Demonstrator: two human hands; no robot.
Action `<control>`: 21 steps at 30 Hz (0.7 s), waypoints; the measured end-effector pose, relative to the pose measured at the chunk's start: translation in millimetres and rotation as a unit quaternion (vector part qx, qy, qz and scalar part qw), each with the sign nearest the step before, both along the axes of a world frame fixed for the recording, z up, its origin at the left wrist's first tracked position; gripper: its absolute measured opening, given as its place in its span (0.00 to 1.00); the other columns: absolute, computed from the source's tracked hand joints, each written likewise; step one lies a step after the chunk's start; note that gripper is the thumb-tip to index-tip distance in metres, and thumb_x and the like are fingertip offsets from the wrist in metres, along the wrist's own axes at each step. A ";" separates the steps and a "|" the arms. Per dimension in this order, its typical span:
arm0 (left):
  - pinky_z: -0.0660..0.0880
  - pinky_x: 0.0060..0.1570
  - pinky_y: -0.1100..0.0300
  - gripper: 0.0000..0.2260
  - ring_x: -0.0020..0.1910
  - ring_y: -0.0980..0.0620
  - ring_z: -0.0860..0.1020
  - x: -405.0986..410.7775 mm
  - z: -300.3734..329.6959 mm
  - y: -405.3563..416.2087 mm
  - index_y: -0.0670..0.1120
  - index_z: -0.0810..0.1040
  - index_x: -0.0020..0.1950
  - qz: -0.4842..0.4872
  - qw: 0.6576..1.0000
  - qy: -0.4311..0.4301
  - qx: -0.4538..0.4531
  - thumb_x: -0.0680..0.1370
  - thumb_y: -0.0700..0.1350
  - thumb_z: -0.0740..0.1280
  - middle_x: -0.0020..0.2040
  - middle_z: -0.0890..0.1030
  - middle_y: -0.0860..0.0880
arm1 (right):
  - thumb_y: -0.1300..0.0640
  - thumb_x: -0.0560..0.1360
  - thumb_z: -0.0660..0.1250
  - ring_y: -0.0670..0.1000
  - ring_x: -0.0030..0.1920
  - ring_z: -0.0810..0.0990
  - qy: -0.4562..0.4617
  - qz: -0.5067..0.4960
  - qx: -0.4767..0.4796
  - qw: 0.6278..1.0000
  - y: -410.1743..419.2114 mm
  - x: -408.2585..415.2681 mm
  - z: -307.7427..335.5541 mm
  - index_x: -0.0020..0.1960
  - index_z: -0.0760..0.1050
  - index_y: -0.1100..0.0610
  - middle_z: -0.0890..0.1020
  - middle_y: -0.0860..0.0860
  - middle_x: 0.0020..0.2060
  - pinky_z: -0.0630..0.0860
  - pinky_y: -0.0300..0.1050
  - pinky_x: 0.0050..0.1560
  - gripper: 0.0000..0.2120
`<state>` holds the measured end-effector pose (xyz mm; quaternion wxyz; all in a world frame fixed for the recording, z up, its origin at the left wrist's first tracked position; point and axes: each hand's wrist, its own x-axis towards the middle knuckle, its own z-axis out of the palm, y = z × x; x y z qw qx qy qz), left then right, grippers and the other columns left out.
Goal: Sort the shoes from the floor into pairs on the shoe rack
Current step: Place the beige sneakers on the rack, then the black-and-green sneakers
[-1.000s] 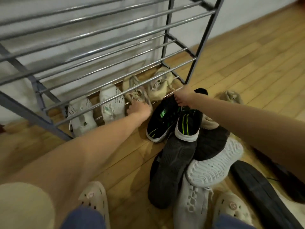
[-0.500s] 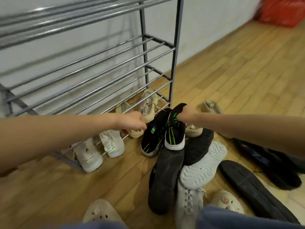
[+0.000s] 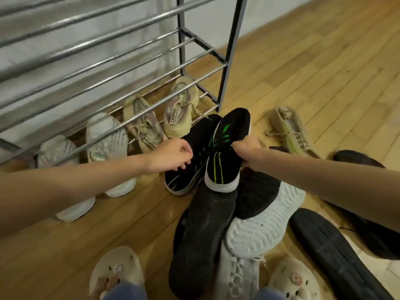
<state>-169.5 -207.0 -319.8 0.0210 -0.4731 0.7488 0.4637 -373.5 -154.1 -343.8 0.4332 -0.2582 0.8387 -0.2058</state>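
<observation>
1. The right hand (image 3: pixel 245 146) is clenched on the collar of a black sneaker with green stripes (image 3: pixel 227 152); the shoe is tilted, toe toward the rack, its white heel over the pile, and the fingers are hidden inside the opening.
2. Its mate, a second black sneaker with green marks (image 3: pixel 190 161), lies just to the left, its heel on the wooden floor (image 3: pixel 303 68). The left hand (image 3: pixel 171 155) sits over its near edge with fingers curled down; whether it actually grips the shoe cannot be told, since the fingertips cover the contact.
3. Just behind them is the metal shoe rack (image 3: pixel 229 61). Two beige laced sneakers (image 3: pixel 177 113) rest on its lowest rails, crossed by the bars of the tier above, and the lettering on their heel tabs is only partly legible.
4. Left of those, two white knit sneakers (image 3: pixel 104 146) stand with heels out on the floor; the left forearm hides part of them.
5. Nearer the camera a heap lies on the floor: a dark grey shoe sole-up (image 3: pixel 203 230), a white ribbed sole (image 3: pixel 259 228) and a black sole (image 3: pixel 333 252) cut off by the lower edge.
6. A lone beige sneaker (image 3: pixel 290 131) lies to the right, and a dark shoe (image 3: pixel 372 230) is largely hidden under the right forearm.
7. Cream clogs (image 3: pixel 118 271) on the person's feet show at the bottom, partly cropped.
</observation>
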 end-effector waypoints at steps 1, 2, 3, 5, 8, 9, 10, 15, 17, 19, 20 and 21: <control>0.78 0.39 0.59 0.09 0.44 0.51 0.82 0.9 -3.0 -0.8 0.42 0.77 0.57 0.014 1.000 0.007 0.007 0.81 0.44 0.61 0.47 0.83 0.46 | 0.61 0.78 0.59 0.61 0.64 0.75 -0.023 -0.025 -0.015 0.999 0.4 -2.2 -4.7 0.69 0.67 0.67 0.75 0.61 0.64 0.76 0.48 0.56 0.21; 0.78 0.39 0.59 0.11 0.43 0.50 0.83 1.9 -5.4 -0.4 0.41 0.77 0.57 0.030 0.999 0.013 0.020 0.81 0.46 0.62 0.48 0.83 0.45 | 0.63 0.78 0.59 0.60 0.60 0.77 -0.037 -0.044 -0.032 0.998 2.1 -3.7 -4.6 0.68 0.68 0.67 0.76 0.60 0.60 0.78 0.46 0.50 0.19; 0.78 0.39 0.58 0.12 0.43 0.49 0.83 2.1 -7.1 1.1 0.41 0.77 0.57 0.043 0.998 0.020 0.040 0.81 0.49 0.62 0.48 0.83 0.45 | 0.63 0.78 0.60 0.58 0.55 0.79 -0.040 -0.053 -0.056 0.996 5.1 -6.3 -6.7 0.64 0.70 0.67 0.78 0.60 0.55 0.78 0.43 0.42 0.15; 0.77 0.37 0.58 0.18 0.41 0.48 0.82 -0.9 -7.3 7.4 0.41 0.77 0.57 0.062 0.993 0.031 0.100 0.80 0.55 0.62 0.48 0.83 0.44 | 0.62 0.77 0.64 0.52 0.41 0.79 -0.033 -0.054 -0.089 0.994 16.1 -3.2 -4.9 0.46 0.74 0.63 0.78 0.55 0.41 0.76 0.38 0.32 0.04; 0.77 0.35 0.56 0.25 0.37 0.49 0.82 -6.0 -5.3 19.0 0.42 0.76 0.56 0.068 0.987 0.028 0.143 0.76 0.63 0.61 0.46 0.82 0.42 | 0.60 0.76 0.67 0.47 0.30 0.73 -0.075 -0.077 -0.142 0.984 29.7 12.1 0.2 0.38 0.72 0.61 0.75 0.53 0.33 0.70 0.34 0.23 0.10; 0.78 0.36 0.55 0.25 0.38 0.48 0.82 -5.2 -4.7 21.5 0.42 0.74 0.58 0.060 0.989 0.023 0.135 0.75 0.63 0.62 0.46 0.82 0.43 | 0.60 0.76 0.67 0.47 0.30 0.73 -0.086 -0.085 -0.155 0.980 33.0 18.1 3.1 0.40 0.73 0.61 0.75 0.54 0.34 0.69 0.34 0.24 0.08; 0.78 0.37 0.54 0.25 0.39 0.47 0.82 -2.6 -3.5 24.0 0.43 0.71 0.59 0.054 0.990 0.022 0.128 0.75 0.62 0.63 0.46 0.82 0.43 | 0.60 0.76 0.67 0.47 0.31 0.73 -0.086 -0.085 -0.167 0.978 34.7 21.7 5.5 0.43 0.72 0.61 0.75 0.55 0.36 0.70 0.35 0.26 0.06; 0.71 0.27 0.61 0.21 0.32 0.51 0.78 18.8 13.7 33.1 0.42 0.76 0.59 0.114 0.978 0.066 0.161 0.75 0.57 0.68 0.39 0.79 0.46 | 0.59 0.77 0.65 0.51 0.40 0.79 -0.137 -0.132 -0.239 0.952 29.3 33.6 30.1 0.53 0.71 0.64 0.76 0.57 0.44 0.81 0.38 0.34 0.09; 0.69 0.24 0.62 0.17 0.28 0.51 0.76 27.4 31.0 32.5 0.41 0.76 0.56 0.176 0.949 0.142 0.218 0.76 0.54 0.67 0.35 0.76 0.46 | 0.60 0.77 0.64 0.53 0.45 0.80 -0.201 -0.158 -0.269 0.929 22.1 43.1 39.7 0.58 0.70 0.68 0.76 0.58 0.46 0.82 0.47 0.45 0.13; 0.68 0.24 0.62 0.16 0.27 0.50 0.76 37.3 48.7 27.9 0.37 0.77 0.55 0.195 0.933 0.215 0.211 0.78 0.50 0.66 0.34 0.76 0.43 | 0.62 0.77 0.61 0.50 0.42 0.78 -0.289 -0.193 -0.315 0.883 17.5 54.0 46.1 0.56 0.71 0.66 0.76 0.56 0.43 0.80 0.41 0.40 0.10; 0.69 0.25 0.61 0.16 0.28 0.49 0.76 41.6 55.3 26.0 0.35 0.76 0.54 0.187 0.939 0.227 0.178 0.78 0.48 0.66 0.35 0.77 0.42 | 0.61 0.78 0.59 0.50 0.39 0.76 -0.341 -0.209 -0.334 0.854 16.4 61.0 49.3 0.53 0.71 0.63 0.75 0.55 0.41 0.78 0.39 0.36 0.07; 0.69 0.25 0.61 0.15 0.28 0.49 0.76 45.8 60.5 25.7 0.34 0.76 0.53 0.176 0.946 0.231 0.141 0.78 0.47 0.66 0.35 0.77 0.41 | 0.60 0.79 0.57 0.50 0.37 0.75 -0.374 -0.222 -0.344 0.832 16.1 67.7 48.5 0.49 0.72 0.61 0.74 0.54 0.39 0.75 0.39 0.34 0.06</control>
